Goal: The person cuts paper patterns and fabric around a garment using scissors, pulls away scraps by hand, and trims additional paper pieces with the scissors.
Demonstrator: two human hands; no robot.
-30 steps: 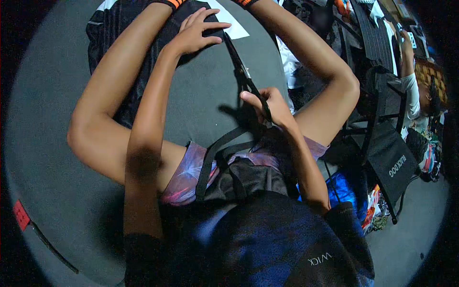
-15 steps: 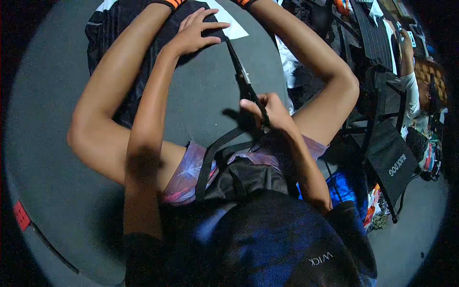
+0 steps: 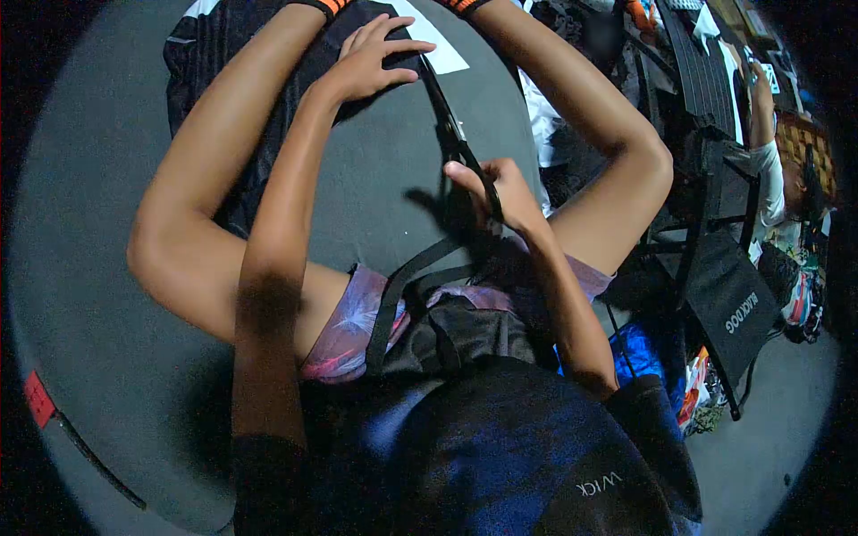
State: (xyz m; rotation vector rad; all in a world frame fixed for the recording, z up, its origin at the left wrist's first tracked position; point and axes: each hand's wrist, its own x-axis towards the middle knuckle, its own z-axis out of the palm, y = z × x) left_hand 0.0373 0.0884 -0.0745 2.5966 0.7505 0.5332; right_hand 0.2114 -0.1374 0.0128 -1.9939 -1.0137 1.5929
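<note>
My right hand grips a pair of long black scissors by the handles. Their blades point up and away from me, tips at the edge of a white piece beside my left hand. Spread fingers and a flat palm rest my left hand on black cloth. The white piece lies against this cloth, but I cannot tell whether they are joined. Whether any cloth is between the blades is hard to make out.
My bent legs frame the grey floor surface. A black folding chair stands at right, near a blue bag. Another person's arm shows at far right. A red tag on a dark strip lies at lower left.
My right hand and the scissors have shifted slightly forward, bringing the tips closer to the cloth's edge. My left hand stays on the cloth.
</note>
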